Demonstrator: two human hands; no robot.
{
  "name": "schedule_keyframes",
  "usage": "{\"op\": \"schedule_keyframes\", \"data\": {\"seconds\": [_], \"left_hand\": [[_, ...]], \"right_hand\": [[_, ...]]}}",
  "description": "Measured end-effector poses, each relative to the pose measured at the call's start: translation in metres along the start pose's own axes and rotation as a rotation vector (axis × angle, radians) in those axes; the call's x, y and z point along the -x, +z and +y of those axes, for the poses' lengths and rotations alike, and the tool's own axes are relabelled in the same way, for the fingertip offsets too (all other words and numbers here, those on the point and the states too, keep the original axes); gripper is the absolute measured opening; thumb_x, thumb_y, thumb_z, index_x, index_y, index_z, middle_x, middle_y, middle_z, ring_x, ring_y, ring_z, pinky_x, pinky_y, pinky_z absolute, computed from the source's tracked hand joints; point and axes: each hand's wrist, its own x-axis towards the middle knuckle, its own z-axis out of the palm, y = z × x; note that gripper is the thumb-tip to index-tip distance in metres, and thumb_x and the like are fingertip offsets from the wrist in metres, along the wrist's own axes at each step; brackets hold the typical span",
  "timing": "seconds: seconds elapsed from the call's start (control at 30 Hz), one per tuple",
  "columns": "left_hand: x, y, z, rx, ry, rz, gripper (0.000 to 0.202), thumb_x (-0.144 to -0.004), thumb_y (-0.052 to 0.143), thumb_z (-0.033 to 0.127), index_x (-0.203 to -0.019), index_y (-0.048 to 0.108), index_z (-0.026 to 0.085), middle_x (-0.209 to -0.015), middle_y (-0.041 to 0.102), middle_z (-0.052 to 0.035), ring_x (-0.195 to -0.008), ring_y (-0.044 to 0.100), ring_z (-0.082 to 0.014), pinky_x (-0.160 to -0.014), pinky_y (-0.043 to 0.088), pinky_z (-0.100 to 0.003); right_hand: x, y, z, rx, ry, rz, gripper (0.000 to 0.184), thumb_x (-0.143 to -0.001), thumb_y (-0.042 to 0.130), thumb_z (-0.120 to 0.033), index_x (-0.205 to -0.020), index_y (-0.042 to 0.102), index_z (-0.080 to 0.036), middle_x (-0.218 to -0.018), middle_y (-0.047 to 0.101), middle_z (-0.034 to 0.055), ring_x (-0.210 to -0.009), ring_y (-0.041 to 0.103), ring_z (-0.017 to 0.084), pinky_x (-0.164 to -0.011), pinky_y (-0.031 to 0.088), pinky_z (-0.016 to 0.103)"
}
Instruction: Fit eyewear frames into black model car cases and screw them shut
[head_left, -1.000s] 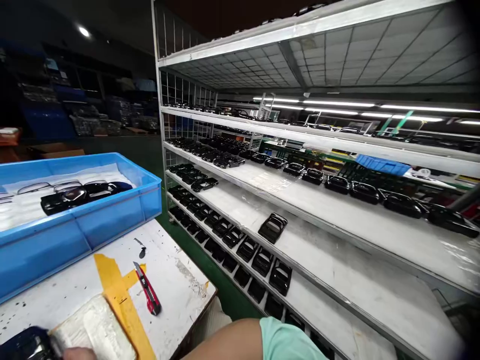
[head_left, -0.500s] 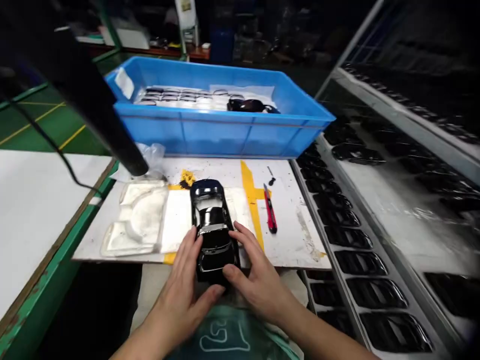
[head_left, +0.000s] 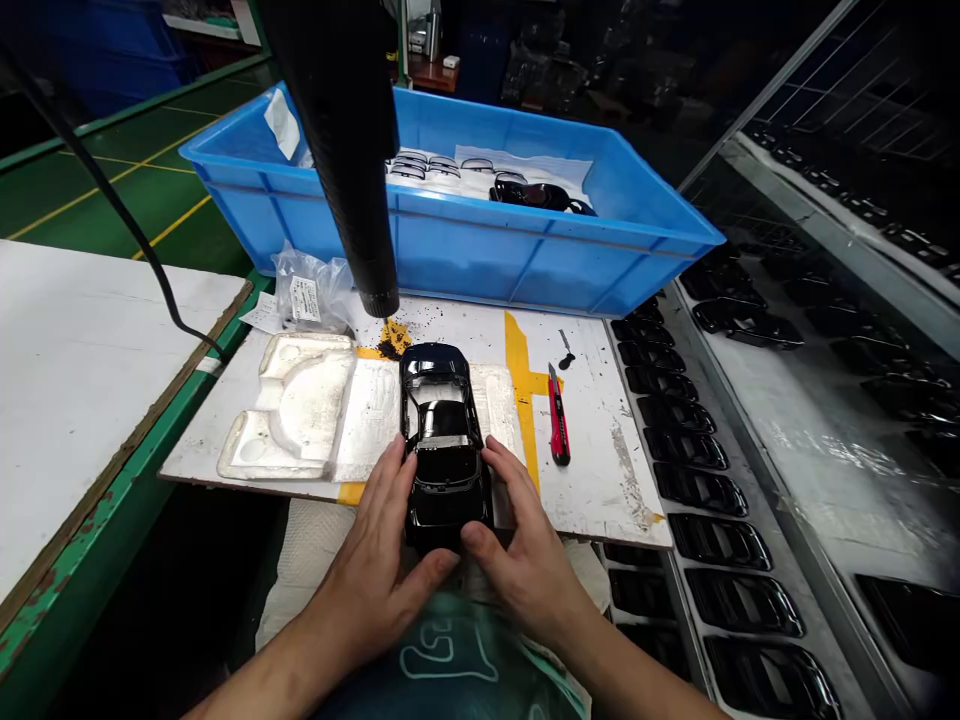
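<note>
A glossy black model car (head_left: 444, 480) lies over a white foam block on the board, between my two hands. My left hand (head_left: 375, 565) grips its left side, fingers along the body and thumb at the near end. On the right side, my right hand (head_left: 529, 555) presses its fingers to the body, with its thumb on the near right corner. What is under the car is hidden. A black power screwdriver (head_left: 356, 200) points down just beyond the car, its tip above a small heap of dark screws (head_left: 391, 342) on yellow tape.
A blue crate (head_left: 480, 240) with small parts stands behind the board. Right of the car lies a red utility knife (head_left: 558, 418). At left are a shaped foam tray (head_left: 300, 410) and a plastic bag (head_left: 311, 290). Racks of black car bodies (head_left: 724, 540) line the right side.
The view has shifted, so the bench contents appear moved slightly right. The screwdriver now appears farther right, nearer the car. Both hands keep their hold on the model car.
</note>
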Motion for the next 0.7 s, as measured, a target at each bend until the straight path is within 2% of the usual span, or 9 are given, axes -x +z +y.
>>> {"op": "schedule_keyframes", "data": {"seconds": [0.37,0.7], "left_hand": [[0.0005,0.0000,0.0026,-0.004,-0.008,-0.009,0.077,-0.098,0.052,0.039,-0.157,0.004,0.027,-0.166,0.003,-0.0119,-0.153,0.009,-0.0326,-0.121,0.022,-0.060],[-0.0011,0.0006,0.0063,-0.006,-0.036,-0.022,0.075,-0.099,0.049,0.041,-0.157,0.003,0.027,-0.166,0.003,-0.0113,-0.153,0.007,-0.0301,-0.121,0.020,-0.060]], "right_hand": [[0.0020,0.0004,0.0013,-0.004,-0.027,0.000,0.068,-0.090,0.061,-0.055,-0.146,0.037,-0.025,-0.159,0.025,0.0091,-0.148,0.023,0.026,-0.123,0.023,0.047],[0.0024,0.0048,0.0046,-0.005,-0.049,0.023,0.066,-0.090,0.063,-0.052,-0.146,0.036,-0.028,-0.159,0.026,0.0056,-0.148,0.023,0.023,-0.123,0.023,0.043]]}}
